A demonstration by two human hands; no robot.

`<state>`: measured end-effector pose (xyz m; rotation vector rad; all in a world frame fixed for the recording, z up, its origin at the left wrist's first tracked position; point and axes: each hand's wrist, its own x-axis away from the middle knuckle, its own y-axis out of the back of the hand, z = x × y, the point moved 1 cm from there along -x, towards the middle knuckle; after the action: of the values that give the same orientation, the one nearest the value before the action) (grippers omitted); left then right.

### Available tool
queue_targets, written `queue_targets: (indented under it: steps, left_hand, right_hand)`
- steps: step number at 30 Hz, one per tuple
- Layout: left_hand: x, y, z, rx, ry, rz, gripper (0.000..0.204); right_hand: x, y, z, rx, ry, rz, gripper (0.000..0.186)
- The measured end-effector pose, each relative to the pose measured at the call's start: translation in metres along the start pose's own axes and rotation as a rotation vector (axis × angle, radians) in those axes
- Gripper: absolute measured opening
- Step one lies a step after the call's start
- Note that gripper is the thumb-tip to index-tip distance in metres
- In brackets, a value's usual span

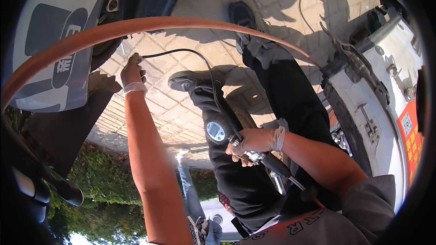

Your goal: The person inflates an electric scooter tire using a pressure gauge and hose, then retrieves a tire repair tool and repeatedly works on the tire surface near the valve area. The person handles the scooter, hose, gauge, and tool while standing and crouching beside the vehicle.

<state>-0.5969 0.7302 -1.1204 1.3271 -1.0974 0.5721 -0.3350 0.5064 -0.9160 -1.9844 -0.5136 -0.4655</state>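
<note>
Orange air line [136, 26]: arcs well above both hands, feeding toward the inflator; it hangs slack, so neither hand bears its weight.
White vehicle body [368, 109]: stands to the right of the right hand, apart from it.
Scooter panel [54, 50]: just left of the left hand, near where the hose tip is pressed in.
Black hose [200, 61]: runs from the left hand's pinch, curving down to the gauge by the right hand.
Left hand [132, 75]: gloved, arm stretched far forward, fingers closed on the hose end, seemingly to keep it seated.
Right hand [254, 143]: gloved, wrapped around the inflator handle [265, 159], held close to the body.
Round gauge [215, 130]: just left of the right grip, dial tilted up toward the face, likely for reading.
</note>
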Motion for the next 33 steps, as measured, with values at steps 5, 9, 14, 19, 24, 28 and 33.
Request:
queue_targets:
  steps: [5, 9, 14, 19, 24, 28, 33]
  left_hand:
    - [0.001, -0.020, 0.080, -0.489, -0.151, -0.019, 0.066]
    - [0.014, -0.028, 0.072, -0.051, -0.477, -0.099, 0.052]
    - [0.005, -0.030, -0.002, 0.521, -0.307, -0.025, 0.033]
    - [-0.004, -0.036, -0.041, 0.817, -0.195, 0.068, 0.030]
    - [-0.010, -0.043, -0.049, 1.021, -0.173, 0.189, 0.035]
    - [-0.018, -0.045, -0.050, 1.119, -0.151, 0.240, 0.033]
    - [-0.027, -0.050, -0.050, 1.200, -0.116, 0.406, 0.035]
  right_hand:
    - [-0.007, 0.006, -0.009, 0.137, -0.106, -0.107, 0.017]
    - [-0.010, 0.010, -0.016, 0.289, -0.192, -0.203, 0.012]
    - [-0.010, 0.010, -0.017, 0.435, -0.233, -0.325, 0.008]
    - [-0.014, 0.004, -0.020, 0.393, -0.219, -0.333, 0.012]
    - [-0.013, 0.001, -0.019, 0.483, -0.265, -0.388, 0.018]
    - [-0.012, 0.001, -0.015, 0.487, -0.272, -0.372, 0.019]
    - [-0.012, -0.001, -0.016, 0.502, -0.226, -0.398, 0.011]
